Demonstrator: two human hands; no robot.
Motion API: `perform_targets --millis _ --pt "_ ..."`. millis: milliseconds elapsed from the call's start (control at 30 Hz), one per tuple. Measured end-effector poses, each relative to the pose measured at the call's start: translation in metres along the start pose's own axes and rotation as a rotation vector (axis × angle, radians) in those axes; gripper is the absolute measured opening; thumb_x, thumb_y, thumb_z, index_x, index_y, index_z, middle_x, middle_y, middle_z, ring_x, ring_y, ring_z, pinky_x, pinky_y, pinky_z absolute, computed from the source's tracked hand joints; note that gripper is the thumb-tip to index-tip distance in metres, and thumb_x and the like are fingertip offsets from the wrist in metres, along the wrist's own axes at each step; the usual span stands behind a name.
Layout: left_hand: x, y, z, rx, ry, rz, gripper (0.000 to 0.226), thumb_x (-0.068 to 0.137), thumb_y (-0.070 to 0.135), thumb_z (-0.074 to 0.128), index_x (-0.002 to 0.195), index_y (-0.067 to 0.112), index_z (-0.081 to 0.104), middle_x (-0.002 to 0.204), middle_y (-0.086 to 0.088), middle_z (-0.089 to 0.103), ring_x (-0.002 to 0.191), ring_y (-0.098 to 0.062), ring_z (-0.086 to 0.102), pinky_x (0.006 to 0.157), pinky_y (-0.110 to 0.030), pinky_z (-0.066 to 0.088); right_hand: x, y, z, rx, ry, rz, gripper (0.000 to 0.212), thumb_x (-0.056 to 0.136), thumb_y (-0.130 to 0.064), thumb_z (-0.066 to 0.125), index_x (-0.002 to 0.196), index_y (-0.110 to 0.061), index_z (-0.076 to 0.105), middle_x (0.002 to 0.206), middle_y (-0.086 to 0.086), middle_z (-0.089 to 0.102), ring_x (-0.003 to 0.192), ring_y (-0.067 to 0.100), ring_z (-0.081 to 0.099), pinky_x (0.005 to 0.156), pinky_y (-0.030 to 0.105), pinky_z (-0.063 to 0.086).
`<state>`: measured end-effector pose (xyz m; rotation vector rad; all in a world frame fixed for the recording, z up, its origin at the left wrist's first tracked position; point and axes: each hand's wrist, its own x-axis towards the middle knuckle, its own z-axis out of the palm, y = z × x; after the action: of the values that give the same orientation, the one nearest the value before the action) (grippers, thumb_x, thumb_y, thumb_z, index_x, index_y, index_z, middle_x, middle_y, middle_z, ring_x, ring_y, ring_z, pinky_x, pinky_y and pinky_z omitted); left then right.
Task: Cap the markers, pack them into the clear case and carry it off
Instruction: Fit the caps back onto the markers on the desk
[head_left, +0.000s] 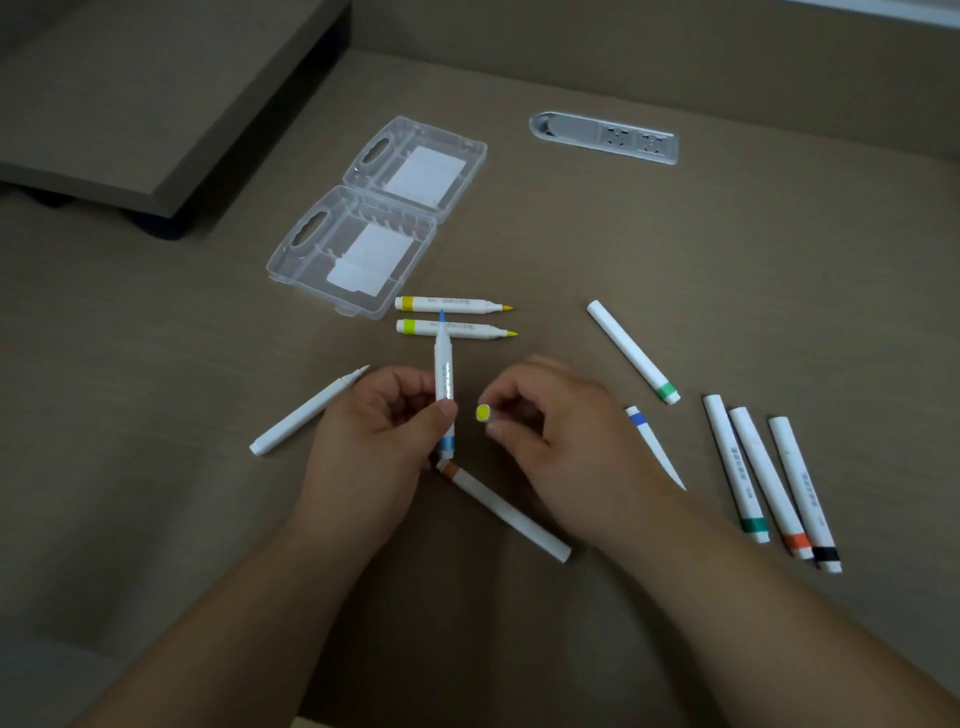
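Note:
My left hand (382, 426) grips an uncapped blue marker (443, 364) upright, tip pointing away. My right hand (550, 426) pinches a cap with a yellow end (483, 413) just right of that marker. The clear case (363, 244) lies open and flat behind, with no markers in it. Two uncapped markers, yellow (452, 304) and lime (457, 328), lie beside the case. Another uncapped white marker (306, 413) lies left of my left hand, and an uncapped blue-banded one (655, 447) lies to the right. A capped brown marker (506, 512) lies under my hands.
A capped green marker (634, 353) lies at the right. Three capped markers, teal (735, 467), orange (769, 480) and black (802, 493), lie side by side at far right. A grey socket strip (605, 137) is set into the brown desk. A raised shelf (156, 104) stands at back left.

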<state>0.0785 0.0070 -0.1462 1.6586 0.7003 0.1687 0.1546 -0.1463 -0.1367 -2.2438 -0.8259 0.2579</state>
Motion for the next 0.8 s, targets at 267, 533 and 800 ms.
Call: perform_targets --millis 267,533,800 --pt "0.002 0.000 -0.002 0.010 -0.031 0.005 0.009 0.089 0.013 0.068 0.094 0.021 0.069 0.074 0.005 0.071 0.054 -0.001 0.059 0.052 -0.017 0.049 -0.019 -0.005 0.000 0.098 -0.014 0.004 0.013 0.086 -0.021 0.068 0.091 -0.032 0.064 0.090 -0.016 0.064 0.093 0.005 0.058 0.079 0.034 0.051" --pt "0.002 0.001 -0.002 0.052 -0.020 -0.021 0.010 0.089 0.018 0.068 0.090 0.028 0.068 0.081 0.007 0.073 0.057 -0.001 0.063 0.052 -0.015 0.051 -0.011 0.020 -0.048 0.113 0.204 0.179 0.010 0.088 -0.023 0.068 0.092 -0.031 0.073 0.081 -0.018 0.064 0.088 0.003 0.058 0.075 0.010 0.042" --pt "0.001 0.000 0.000 0.093 -0.011 -0.013 0.010 0.090 0.020 0.067 0.089 0.030 0.067 0.079 0.010 0.072 0.058 0.000 0.063 0.051 -0.014 0.050 -0.041 0.038 -0.049 -0.440 0.023 0.111 0.003 0.077 -0.029 0.070 0.079 -0.031 0.070 0.068 -0.015 0.059 0.073 0.012 0.051 0.073 0.036 0.045"
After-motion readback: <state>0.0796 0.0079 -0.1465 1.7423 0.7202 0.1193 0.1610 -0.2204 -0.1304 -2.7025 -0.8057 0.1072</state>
